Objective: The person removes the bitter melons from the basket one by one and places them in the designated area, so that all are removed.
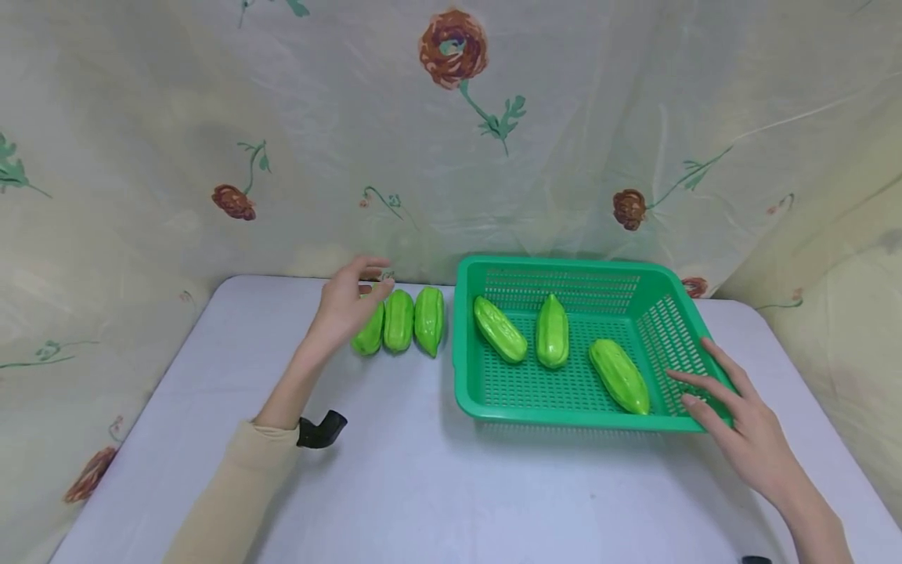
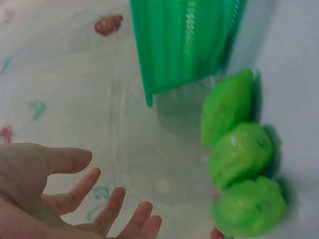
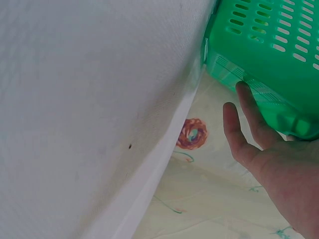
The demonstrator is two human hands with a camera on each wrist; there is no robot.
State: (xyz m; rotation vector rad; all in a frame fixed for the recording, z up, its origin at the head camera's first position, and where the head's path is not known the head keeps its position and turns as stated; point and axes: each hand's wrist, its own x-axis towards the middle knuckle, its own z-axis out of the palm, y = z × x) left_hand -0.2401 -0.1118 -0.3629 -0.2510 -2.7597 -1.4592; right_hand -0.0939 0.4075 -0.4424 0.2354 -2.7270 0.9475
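Observation:
My left hand [image 1: 348, 304] hovers over the left end of a row of three green ridged gourds [image 1: 429, 319] on the table, its fingers loosely bent with nothing between them. It partly covers the leftmost gourd [image 1: 368, 337] in the head view. Seen from the left wrist, the hand is apart from the row. At the front right corner of a green plastic basket [image 1: 564, 420], my right hand [image 1: 752, 427] rests on the rim with spread, fairly straight fingers. Two of its fingers [image 3: 256, 117] show along the outer side. Three similar gourds [image 1: 553, 333] lie apart inside the basket.
The table [image 1: 423, 501] has a pale cloth cover. Behind it and at both sides hangs a flower-printed curtain [image 1: 338, 157], close to the basket's back rim. A black wrist mount [image 1: 322, 430] sticks out from the left sleeve [image 1: 239, 486].

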